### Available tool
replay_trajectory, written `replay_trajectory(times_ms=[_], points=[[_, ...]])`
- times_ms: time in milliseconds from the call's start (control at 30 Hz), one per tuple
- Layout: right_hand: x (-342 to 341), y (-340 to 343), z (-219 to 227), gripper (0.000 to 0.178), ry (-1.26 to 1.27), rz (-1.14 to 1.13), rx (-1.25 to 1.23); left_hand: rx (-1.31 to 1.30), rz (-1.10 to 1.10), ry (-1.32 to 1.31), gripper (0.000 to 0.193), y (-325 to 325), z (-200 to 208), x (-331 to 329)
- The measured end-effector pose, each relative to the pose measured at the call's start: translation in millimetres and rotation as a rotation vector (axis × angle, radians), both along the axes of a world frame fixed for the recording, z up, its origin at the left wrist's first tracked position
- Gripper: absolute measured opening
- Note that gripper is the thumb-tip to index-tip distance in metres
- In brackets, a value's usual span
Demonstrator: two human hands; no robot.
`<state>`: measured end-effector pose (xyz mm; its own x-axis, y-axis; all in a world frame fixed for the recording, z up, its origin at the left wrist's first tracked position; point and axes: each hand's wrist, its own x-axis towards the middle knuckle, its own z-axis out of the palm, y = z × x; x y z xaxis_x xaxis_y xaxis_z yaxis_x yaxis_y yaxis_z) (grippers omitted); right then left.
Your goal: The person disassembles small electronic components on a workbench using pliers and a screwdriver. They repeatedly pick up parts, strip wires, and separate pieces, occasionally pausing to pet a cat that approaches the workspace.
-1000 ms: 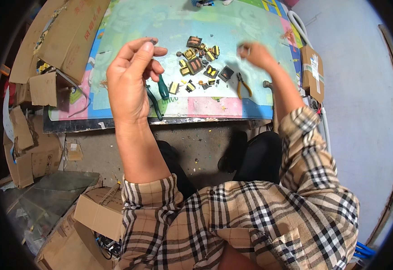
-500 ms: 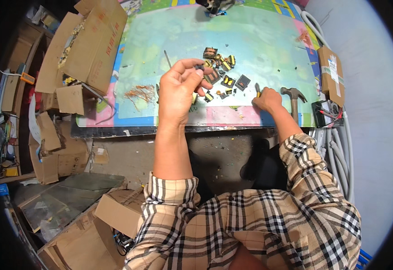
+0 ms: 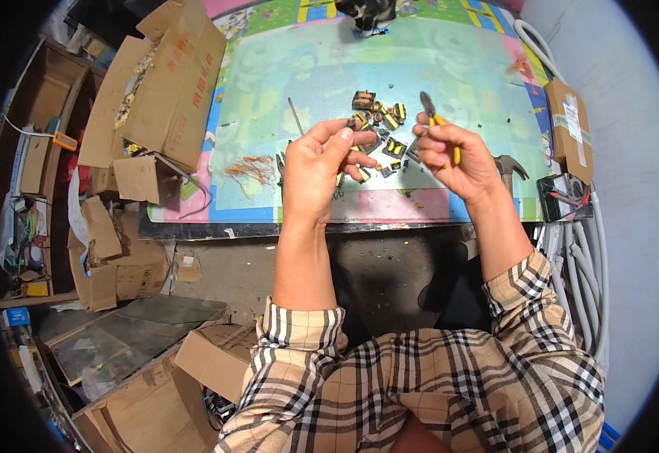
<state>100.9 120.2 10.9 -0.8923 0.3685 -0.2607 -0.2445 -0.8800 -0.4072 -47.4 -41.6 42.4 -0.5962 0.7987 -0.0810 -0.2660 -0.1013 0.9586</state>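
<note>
Pliers half-hidden in right hand; left hand pinches something indistinct.

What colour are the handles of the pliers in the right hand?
Yellow: the pliers in the right hand, head view.

left hand pinching small part, right hand gripping pliers

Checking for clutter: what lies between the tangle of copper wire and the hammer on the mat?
In the head view, the pile of small transformers lies between copper wire and hammer, under both raised hands.
</note>
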Motion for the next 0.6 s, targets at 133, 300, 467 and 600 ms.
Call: replay_trajectory(times_ms=[133,300,467,600], points=[[1.4,-21.7,-11.4,0.024,0.119,0.271,-0.017,-0.021,0.028,0.097,0.029,3.7,-4.7,5.1],[1.7,-24.7,20.0,0.027,0.065,0.123,0.363,-0.047,0.042,0.080,0.032,0.3,2.1,7.8],[-4.5,-29.8,-4.6,0.042,-0.381,0.171,1.371,-0.085,-0.006,0.118,0.034,9.1,-3.0,9.5],[-4.4,-31.9,11.5,0.033,-0.526,0.157,1.629,-0.111,0.003,0.168,0.032,7.0,-5.2,10.3]])
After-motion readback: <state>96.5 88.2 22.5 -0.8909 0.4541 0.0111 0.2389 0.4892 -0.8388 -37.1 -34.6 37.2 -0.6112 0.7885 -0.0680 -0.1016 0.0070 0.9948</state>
